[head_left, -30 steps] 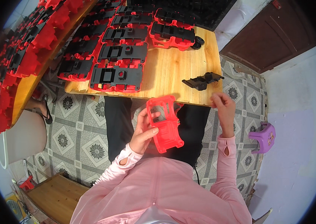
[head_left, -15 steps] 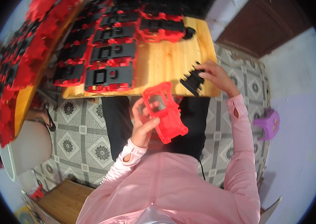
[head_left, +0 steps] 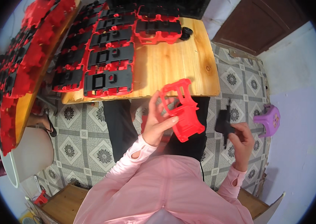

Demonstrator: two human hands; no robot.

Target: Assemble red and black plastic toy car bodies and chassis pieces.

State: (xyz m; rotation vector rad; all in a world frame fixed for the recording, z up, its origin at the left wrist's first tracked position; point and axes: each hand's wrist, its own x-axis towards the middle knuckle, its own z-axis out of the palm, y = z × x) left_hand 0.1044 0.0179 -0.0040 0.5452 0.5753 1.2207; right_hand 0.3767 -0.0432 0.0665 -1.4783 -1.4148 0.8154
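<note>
A red plastic housing (head_left: pixel 186 120) with a square opening at its upper end is tilted above my lap. My left hand (head_left: pixel 155 121) grips its left side, thumb on the near face and fingers behind. To the right, past the table's front corner, my right hand (head_left: pixel 243 143) pinches a black plastic part (head_left: pixel 223 122) with thin pins sticking out at its ends. The two pieces are well apart. Part of the black piece is blurred.
On the wooden table (head_left: pixel 173 67) stand rows of red-and-black assemblies (head_left: pixel 109 79) and a small black round part (head_left: pixel 186 33). A second table at left bears more assemblies (head_left: pixel 27 59). A purple stool (head_left: pixel 268 120) stands right; a person's sandalled foot (head_left: pixel 49 125) shows left.
My right hand has lifted the black part off the table area and carried it down past the table's right corner. My left hand has shifted the red housing slightly right.
</note>
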